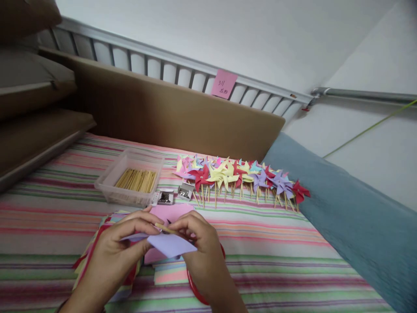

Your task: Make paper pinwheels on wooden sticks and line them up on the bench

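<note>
A lilac paper pinwheel (171, 245) is pinched between the thumb and fingers of my left hand (125, 243). My right hand (197, 232) grips a thin wooden stick (171, 230) whose end lies against the paper, close to my left fingertips. Red-handled scissors (194, 287) show partly behind my right hand; I cannot tell whether they rest on the table or in that hand. Pink paper (172, 211) and pale paper sheets (166, 274) lie beneath. Left of them is a stack of coloured paper (94, 248), partly covered by my left forearm.
A clear plastic box (104, 187) of wooden sticks stands behind my hands, beside two small boxes of metal pins (166, 197) (185, 191). Many finished pinwheels (224, 174) lie at the back right. Cardboard (163, 113) leans against the radiator; brown packages (39, 130) are stacked left.
</note>
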Demonstrator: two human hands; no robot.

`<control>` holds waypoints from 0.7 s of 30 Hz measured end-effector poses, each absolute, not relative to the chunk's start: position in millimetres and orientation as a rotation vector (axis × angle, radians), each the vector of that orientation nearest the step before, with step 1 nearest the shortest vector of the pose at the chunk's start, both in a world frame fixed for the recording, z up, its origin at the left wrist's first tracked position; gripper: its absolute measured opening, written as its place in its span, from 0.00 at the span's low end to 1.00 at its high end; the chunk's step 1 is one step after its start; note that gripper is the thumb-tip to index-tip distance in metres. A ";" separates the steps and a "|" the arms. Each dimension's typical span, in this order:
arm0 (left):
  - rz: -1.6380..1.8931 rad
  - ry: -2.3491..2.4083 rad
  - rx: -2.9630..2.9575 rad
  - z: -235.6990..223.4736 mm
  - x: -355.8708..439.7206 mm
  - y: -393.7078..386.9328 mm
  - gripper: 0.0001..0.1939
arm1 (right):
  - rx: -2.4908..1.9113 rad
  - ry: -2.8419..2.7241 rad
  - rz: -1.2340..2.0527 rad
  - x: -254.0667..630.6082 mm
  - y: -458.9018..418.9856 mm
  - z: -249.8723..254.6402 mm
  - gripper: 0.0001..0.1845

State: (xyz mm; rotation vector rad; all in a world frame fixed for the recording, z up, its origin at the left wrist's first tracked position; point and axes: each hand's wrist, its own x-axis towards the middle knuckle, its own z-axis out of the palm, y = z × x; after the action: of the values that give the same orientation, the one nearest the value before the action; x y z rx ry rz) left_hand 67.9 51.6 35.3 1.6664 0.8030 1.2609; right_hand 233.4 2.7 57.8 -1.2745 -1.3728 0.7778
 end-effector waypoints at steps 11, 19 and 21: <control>1.272 0.800 1.633 34.3 68.7 52.5 0.02 | -1.306 -1.415 0.744 234.2 1.5 57.7 0.13; 1.268 0.793 1.633 35.8 68.0 52.1 0.03 | -1.322 -1.457 0.709 234.4 0.5 56.9 0.15; 1.277 0.785 1.634 36.1 68.1 52.2 0.04 | -1.322 -1.457 0.704 234.4 1.0 57.2 0.14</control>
State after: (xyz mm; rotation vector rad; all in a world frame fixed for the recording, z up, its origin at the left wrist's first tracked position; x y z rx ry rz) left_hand 68.1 52.2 36.1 1.6345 0.7846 1.2771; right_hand 234.4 1.0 57.2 -1.3219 -1.4572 0.7042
